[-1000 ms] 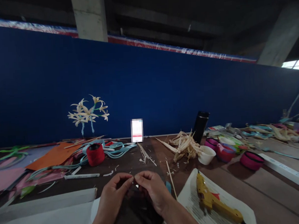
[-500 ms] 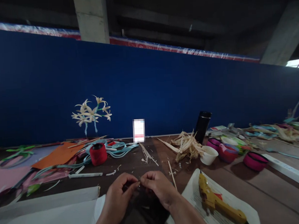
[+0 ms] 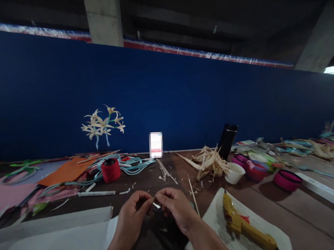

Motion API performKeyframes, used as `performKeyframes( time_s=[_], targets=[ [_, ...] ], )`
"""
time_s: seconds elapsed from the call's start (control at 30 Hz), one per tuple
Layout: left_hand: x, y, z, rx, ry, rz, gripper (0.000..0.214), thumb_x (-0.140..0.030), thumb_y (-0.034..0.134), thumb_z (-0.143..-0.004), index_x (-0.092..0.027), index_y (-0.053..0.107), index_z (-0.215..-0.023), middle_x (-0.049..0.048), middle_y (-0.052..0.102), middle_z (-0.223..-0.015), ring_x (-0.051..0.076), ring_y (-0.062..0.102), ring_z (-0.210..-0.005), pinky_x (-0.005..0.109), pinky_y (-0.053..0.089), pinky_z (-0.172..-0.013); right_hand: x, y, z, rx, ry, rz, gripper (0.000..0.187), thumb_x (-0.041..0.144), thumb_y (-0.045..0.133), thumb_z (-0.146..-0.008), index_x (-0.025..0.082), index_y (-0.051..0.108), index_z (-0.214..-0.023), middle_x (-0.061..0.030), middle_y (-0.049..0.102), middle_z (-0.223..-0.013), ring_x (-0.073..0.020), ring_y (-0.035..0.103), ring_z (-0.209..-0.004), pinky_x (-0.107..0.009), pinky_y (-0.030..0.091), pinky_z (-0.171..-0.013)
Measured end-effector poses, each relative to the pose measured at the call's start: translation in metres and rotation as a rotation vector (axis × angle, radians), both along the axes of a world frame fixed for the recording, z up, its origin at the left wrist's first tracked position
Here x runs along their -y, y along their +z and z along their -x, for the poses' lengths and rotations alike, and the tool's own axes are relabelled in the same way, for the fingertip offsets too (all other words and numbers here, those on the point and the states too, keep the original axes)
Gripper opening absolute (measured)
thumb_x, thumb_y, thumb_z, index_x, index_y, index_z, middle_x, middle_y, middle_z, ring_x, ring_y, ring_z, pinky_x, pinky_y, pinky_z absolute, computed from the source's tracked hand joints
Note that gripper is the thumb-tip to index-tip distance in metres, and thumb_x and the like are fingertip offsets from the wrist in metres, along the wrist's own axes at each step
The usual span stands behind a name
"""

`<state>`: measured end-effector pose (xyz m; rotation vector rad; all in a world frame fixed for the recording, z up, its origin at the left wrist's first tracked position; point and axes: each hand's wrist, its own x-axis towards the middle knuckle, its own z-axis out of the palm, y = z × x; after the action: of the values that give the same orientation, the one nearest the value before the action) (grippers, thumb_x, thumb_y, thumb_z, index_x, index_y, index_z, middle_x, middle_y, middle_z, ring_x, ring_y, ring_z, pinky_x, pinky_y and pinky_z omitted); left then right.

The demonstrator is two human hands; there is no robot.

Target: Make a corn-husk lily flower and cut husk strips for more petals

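Low in the middle of the view, my left hand (image 3: 133, 213) and my right hand (image 3: 174, 209) meet fingertip to fingertip. Both pinch a tiny pale sliver (image 3: 156, 205) held between them over a dark patch of the table. Each hand's fingers are curled closed around the pinch. To the right of my right wrist a yellow glue gun (image 3: 242, 226) lies on a printed sheet of paper (image 3: 215, 218). A thin wooden stick (image 3: 194, 197) lies just beyond my right hand.
A red thread spool (image 3: 110, 170) stands among pale blue strips, coloured paper (image 3: 65, 171) lies at left. Dried husk pile (image 3: 210, 162), white cup (image 3: 234, 173), black flask (image 3: 228, 140) and pink bowls (image 3: 287, 179) sit at right. Pale handmade flowers (image 3: 102, 124) stand against the blue wall. White sheets (image 3: 50, 233) lie near left.
The view shifted slightly. My hands stayed together, and the pale sliver between the fingertips shows more clearly now.
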<state>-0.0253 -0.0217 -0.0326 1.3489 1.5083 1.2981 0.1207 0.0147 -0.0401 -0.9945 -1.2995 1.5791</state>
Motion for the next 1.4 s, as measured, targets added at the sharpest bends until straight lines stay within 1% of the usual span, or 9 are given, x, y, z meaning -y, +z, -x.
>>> performKeyframes(
  time_s=[0.13, 0.2, 0.37, 0.53, 0.83, 0.93, 1.13, 1.23, 1.4],
  targets=[
    [-0.001, -0.003, -0.001, 0.181, -0.004, -0.011, 0.038, -0.041, 0.065, -0.066, -0.018, 0.059, -0.095, 0.0036, 0.07, -0.083, 0.019, 0.064, -0.078, 0.027, 0.051, -0.066, 0.0, 0.004, -0.001, 0.02, -0.028, -0.08, 0.026, 0.04, 0.066, -0.074, 0.014, 0.068, -0.077, 0.0031, 0.05, -0.056, -0.0079, 0.04, -0.051, -0.019, 0.032, -0.046],
    [-0.001, -0.004, 0.0, 0.178, -0.024, -0.004, 0.043, -0.042, 0.065, -0.067, -0.017, 0.06, -0.102, 0.0054, 0.071, -0.09, 0.02, 0.065, -0.084, 0.028, 0.051, -0.068, -0.001, 0.005, -0.001, 0.048, -0.023, -0.103, 0.026, 0.04, 0.065, -0.074, 0.015, 0.069, -0.078, 0.0031, 0.05, -0.056, -0.0084, 0.041, -0.051, -0.019, 0.032, -0.047],
    [0.001, 0.001, 0.004, -0.01, 0.002, 0.021, 0.03, -0.042, 0.059, -0.072, -0.02, 0.069, -0.09, 0.0033, 0.072, -0.09, 0.019, 0.065, -0.078, 0.026, 0.051, -0.067, 0.002, 0.009, 0.001, 0.223, -0.056, -0.241, 0.023, 0.037, 0.062, -0.078, 0.017, 0.071, -0.075, 0.0017, 0.056, -0.056, -0.0101, 0.045, -0.051, -0.021, 0.035, -0.051],
    [-0.001, 0.001, 0.005, -0.076, 0.018, 0.054, 0.026, -0.041, 0.056, -0.074, -0.022, 0.071, -0.084, 0.0011, 0.073, -0.08, 0.019, 0.066, -0.074, 0.024, 0.05, -0.063, 0.005, 0.01, 0.002, 0.361, -0.12, -0.419, 0.019, 0.032, 0.06, -0.08, 0.018, 0.072, -0.075, -0.0027, 0.068, -0.074, -0.017, 0.059, -0.073, -0.024, 0.042, -0.068],
    [-0.001, -0.009, 0.002, -0.132, 0.045, 0.01, 0.023, -0.039, 0.054, -0.076, -0.021, 0.068, -0.079, 0.0015, 0.069, -0.075, 0.018, 0.062, -0.071, 0.024, 0.049, -0.061, 0.01, 0.009, 0.006, 0.407, -0.158, -0.532, 0.018, 0.027, 0.058, -0.083, 0.02, 0.073, -0.079, -0.0028, 0.067, -0.075, -0.0155, 0.06, -0.073, -0.023, 0.043, -0.067],
    [0.0, -0.008, 0.0, -0.066, 0.068, 0.015, 0.024, -0.041, 0.055, -0.074, -0.02, 0.067, -0.077, 0.0013, 0.068, -0.071, 0.018, 0.062, -0.067, 0.024, 0.048, -0.059, 0.013, 0.008, 0.008, 0.392, -0.161, -0.572, 0.017, 0.025, 0.057, -0.084, 0.022, 0.074, -0.083, -0.0019, 0.066, -0.075, -0.0145, 0.06, -0.073, -0.022, 0.043, -0.067],
    [0.0, 0.005, 0.001, 0.033, 0.062, 0.073, 0.029, -0.045, 0.062, -0.066, -0.018, 0.067, -0.072, 0.0009, 0.065, -0.062, 0.017, 0.058, -0.059, 0.025, 0.047, -0.056, 0.015, 0.006, 0.008, 0.38, -0.178, -0.633, 0.017, 0.025, 0.056, -0.085, 0.021, 0.072, -0.082, -0.0028, 0.065, -0.076, -0.0141, 0.06, -0.073, -0.021, 0.044, -0.068],
    [-0.002, 0.005, 0.002, 0.219, 0.038, 0.147, 0.033, -0.047, 0.067, -0.059, -0.015, 0.067, -0.069, 0.0, 0.062, -0.057, 0.015, 0.056, -0.056, 0.024, 0.046, -0.054, 0.016, 0.006, 0.008, 0.364, -0.189, -0.657, 0.016, 0.023, 0.056, -0.085, 0.02, 0.072, -0.083, -0.003, 0.065, -0.078, -0.0141, 0.061, -0.075, -0.021, 0.045, -0.069],
    [-0.008, -0.01, 0.002, 0.58, -0.073, 0.232, 0.039, -0.045, 0.076, -0.053, -0.012, 0.067, -0.072, -0.0011, 0.059, -0.057, 0.011, 0.053, -0.052, 0.023, 0.046, -0.056, 0.015, 0.009, 0.007, 0.348, -0.198, -0.658, 0.016, 0.024, 0.056, -0.085, 0.02, 0.071, -0.079, -0.0024, 0.065, -0.076, -0.0138, 0.06, -0.073, -0.02, 0.045, -0.068]
  ],
)
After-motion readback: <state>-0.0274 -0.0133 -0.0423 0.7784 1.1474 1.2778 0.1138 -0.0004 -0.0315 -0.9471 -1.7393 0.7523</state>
